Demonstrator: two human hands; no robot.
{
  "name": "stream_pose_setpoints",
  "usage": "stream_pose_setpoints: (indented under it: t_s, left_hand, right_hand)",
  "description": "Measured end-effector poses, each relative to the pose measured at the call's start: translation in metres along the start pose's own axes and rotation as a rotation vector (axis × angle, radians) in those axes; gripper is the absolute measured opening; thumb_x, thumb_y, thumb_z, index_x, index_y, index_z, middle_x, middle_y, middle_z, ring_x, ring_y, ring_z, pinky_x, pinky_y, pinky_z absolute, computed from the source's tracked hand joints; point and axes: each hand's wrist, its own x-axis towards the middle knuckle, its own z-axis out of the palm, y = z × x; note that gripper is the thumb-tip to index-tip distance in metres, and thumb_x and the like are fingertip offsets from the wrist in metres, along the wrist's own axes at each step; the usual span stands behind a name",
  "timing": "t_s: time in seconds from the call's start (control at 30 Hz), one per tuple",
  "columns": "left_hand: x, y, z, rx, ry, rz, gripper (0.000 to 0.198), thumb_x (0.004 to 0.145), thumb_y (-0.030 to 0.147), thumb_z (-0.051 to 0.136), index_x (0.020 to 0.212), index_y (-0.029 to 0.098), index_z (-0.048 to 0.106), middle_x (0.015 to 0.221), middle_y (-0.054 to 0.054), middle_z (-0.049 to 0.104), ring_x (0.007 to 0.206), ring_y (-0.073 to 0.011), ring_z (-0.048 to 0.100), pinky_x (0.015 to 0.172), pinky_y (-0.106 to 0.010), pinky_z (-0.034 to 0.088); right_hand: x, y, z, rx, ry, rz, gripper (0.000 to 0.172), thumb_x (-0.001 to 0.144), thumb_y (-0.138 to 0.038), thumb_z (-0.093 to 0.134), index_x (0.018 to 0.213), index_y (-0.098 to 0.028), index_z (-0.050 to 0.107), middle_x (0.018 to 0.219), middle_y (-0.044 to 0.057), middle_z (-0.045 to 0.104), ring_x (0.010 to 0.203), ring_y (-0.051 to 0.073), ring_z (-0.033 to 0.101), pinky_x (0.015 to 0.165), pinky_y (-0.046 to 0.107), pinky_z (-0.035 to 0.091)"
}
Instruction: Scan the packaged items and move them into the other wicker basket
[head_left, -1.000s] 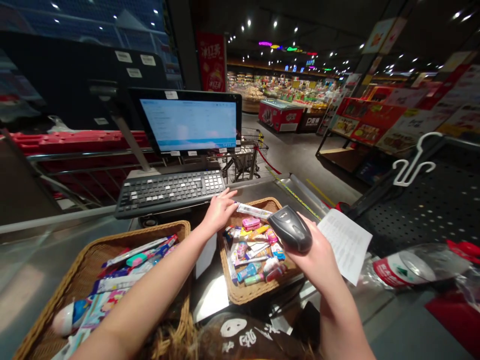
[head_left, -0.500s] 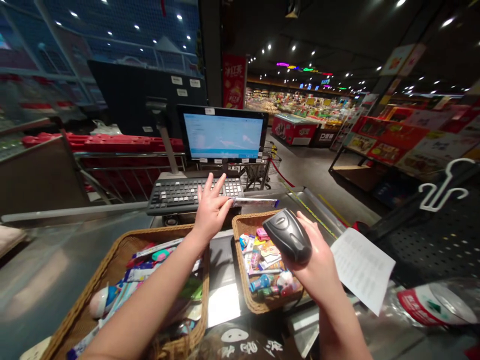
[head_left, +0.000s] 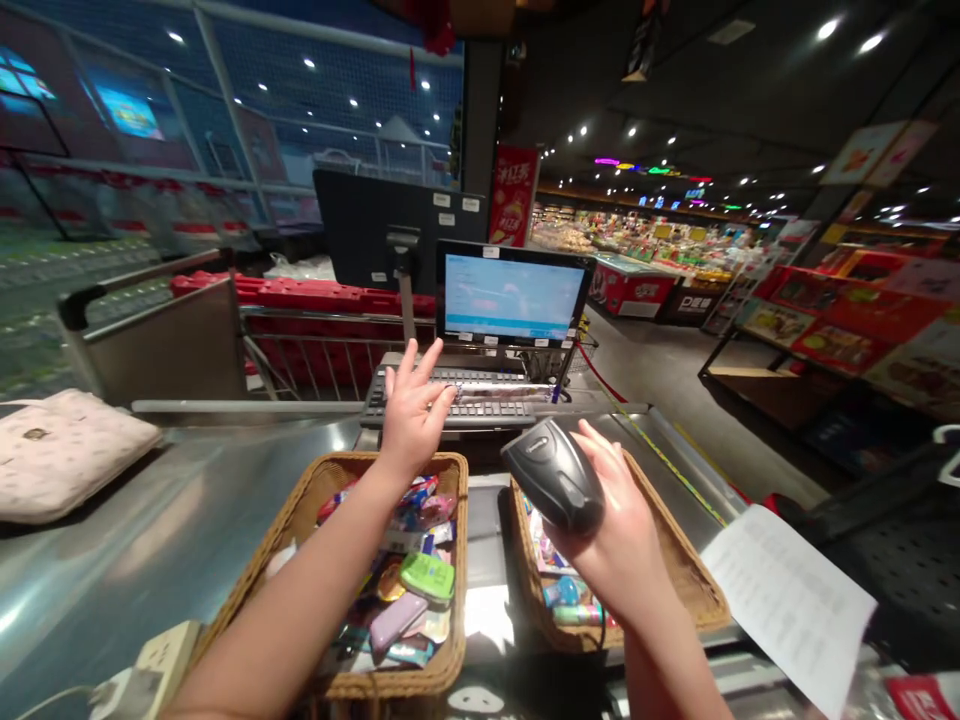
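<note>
The left hand (head_left: 412, 412) is drawing a thumb-pinched packet (head_left: 506, 392) away from the scanner (head_left: 555, 478) the right hand (head_left: 619, 525) is gripping — apparently ending alignment.

Black scanner (head_left: 553, 476) in right grip (head_left: 619, 535)

The left forearm (head_left: 300, 580) slants up from lower left; the left hand (head_left: 409, 425) pinches between thumb and index, other fingers (head_left: 428, 360) fanned upward. The right hand (head_left: 622, 530) grips, its bare forearm (head_left: 671, 650) rising from below.
</note>
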Motion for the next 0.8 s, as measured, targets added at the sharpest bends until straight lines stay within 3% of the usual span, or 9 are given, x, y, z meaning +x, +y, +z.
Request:
stream_pose_setpoints:
  t_s: [0.33, 0.8]
  left_hand:
    - [-0.005, -0.024, -0.027, 0.006, 0.023, -0.045, 0.032, 0.095, 0.032, 0.045, 0.071, 0.021, 0.063, 0.151, -0.004, 0.047, 0.148, -0.0277, 0.03, 0.117, -0.066, 0.018]
    - [-0.014, -0.051, -0.039, 0.015, 0.003, -0.087, 0.032, 0.095, 0.032, 0.045, 0.07, 0.02, 0.061, 0.151, -0.004, 0.047, 0.147, -0.029, 0.032, 0.116, -0.068, 0.019]
  right_hand:
    - [0.016, -0.033, 0.027, 0.055, -0.012, 0.004, 0.05, 0.077, -0.02, 0.061, 0.126, -0.027, 0.056, 0.132, 0.011, 0.06, 0.14, 0.039, 0.041, 0.114, 0.069, 0.028]
    - [0.029, -0.049, 0.054, 0.09, -0.085, 0.014, 0.039, 0.072, -0.018, 0.06, 0.111, -0.022, 0.065, 0.123, 0.012, 0.066, 0.134, 0.038, 0.048, 0.11, 0.065, 0.034]
